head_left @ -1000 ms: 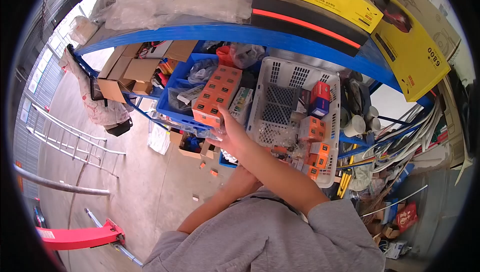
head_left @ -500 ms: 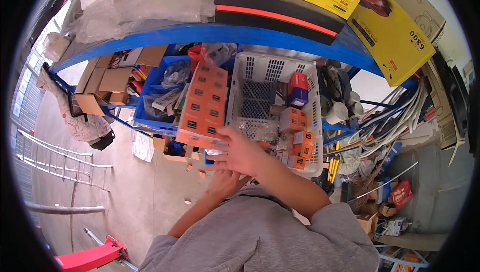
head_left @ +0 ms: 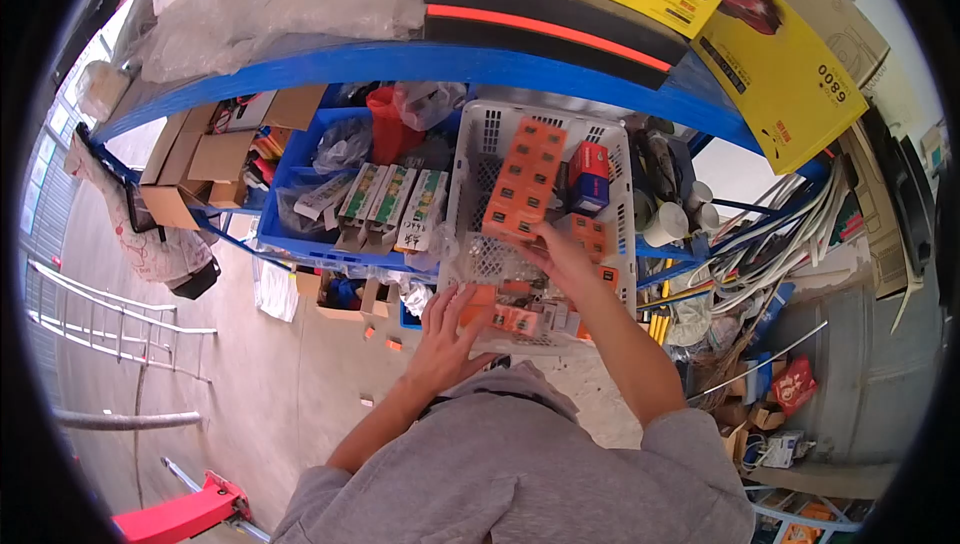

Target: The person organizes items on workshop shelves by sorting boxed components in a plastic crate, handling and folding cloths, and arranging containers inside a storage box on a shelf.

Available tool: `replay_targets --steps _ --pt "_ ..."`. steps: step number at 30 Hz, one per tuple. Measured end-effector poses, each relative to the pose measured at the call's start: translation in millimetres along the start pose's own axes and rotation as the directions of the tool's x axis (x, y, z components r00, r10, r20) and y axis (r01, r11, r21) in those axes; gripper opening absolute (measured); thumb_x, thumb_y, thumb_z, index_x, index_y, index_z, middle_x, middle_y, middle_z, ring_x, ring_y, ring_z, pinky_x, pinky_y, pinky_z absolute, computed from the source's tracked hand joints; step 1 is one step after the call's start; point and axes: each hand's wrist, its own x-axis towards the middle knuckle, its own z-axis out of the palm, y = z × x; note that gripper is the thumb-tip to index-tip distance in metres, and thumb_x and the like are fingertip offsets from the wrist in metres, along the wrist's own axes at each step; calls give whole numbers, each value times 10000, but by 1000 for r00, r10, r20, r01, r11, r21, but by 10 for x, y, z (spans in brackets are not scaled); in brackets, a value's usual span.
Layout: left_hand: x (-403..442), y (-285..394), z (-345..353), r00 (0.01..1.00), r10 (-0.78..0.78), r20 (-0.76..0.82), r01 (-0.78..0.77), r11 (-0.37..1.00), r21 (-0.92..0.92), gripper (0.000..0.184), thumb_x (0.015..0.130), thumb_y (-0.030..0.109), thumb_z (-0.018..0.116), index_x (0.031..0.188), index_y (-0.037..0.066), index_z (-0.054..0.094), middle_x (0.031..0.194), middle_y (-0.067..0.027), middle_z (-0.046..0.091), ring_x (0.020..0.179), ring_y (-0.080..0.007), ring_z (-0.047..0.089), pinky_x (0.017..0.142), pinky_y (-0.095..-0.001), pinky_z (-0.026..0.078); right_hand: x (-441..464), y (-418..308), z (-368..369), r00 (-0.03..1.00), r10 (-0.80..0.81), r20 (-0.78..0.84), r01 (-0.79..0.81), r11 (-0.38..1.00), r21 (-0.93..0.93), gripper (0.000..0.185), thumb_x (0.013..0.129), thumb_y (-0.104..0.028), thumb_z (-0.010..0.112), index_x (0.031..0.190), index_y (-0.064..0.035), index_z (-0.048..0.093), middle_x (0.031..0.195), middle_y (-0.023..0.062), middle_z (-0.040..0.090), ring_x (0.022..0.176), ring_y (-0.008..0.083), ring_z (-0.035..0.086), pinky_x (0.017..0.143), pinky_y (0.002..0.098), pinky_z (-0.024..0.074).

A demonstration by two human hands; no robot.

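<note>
My right hand (head_left: pixel 563 262) grips the lower end of a long orange pack of small boxes (head_left: pixel 524 179), wrapped in clear film. The pack is tilted over the white plastic crate (head_left: pixel 628 174), its far end toward the crate's back wall. At the crate's front left corner is my left hand (head_left: pixel 447 336), fingers spread and nothing gripped. Its fingertips are beside a small orange box (head_left: pixel 478 304); whether they touch is unclear. Inside the crate, a red and blue box (head_left: pixel 590 179) stands right of the pack, and more orange boxes (head_left: pixel 588 234) sit below it.
A blue bin (head_left: pixel 290 229) with white and green cartons (head_left: pixel 390 196) and a red bag (head_left: pixel 390 129) stands left of the crate. Above runs a blue shelf beam (head_left: pixel 400 62) carrying yellow boxes (head_left: pixel 780 74). White cables (head_left: pixel 770 234) hang at right.
My right hand has carried the orange pack rightward from in front of the blue bin to over the white crate. My left hand has risen to the crate's front corner with its fingers spread.
</note>
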Motion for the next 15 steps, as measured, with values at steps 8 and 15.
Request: replay_targets --steps 8,15 --pt "19 -18 15 1000 4 -24 -4 1000 16 971 686 350 932 1503 146 449 1582 -179 369 1445 -464 335 1176 -626 311 979 662 -253 990 138 41 -127 971 -201 402 1011 -255 691 1247 66 636 1201 131 623 1038 224 684 951 324 625" --pt "32 13 19 1000 2 14 -3 1000 12 993 686 331 926 1518 100 436 1518 -162 436 1420 -412 397 1180 -587 326 981 790 -190 995 -27 -93 -47 707 -706 351 1055 -262 613 1337 -62 679 1071 108 741 975 168 710 804 318 590"
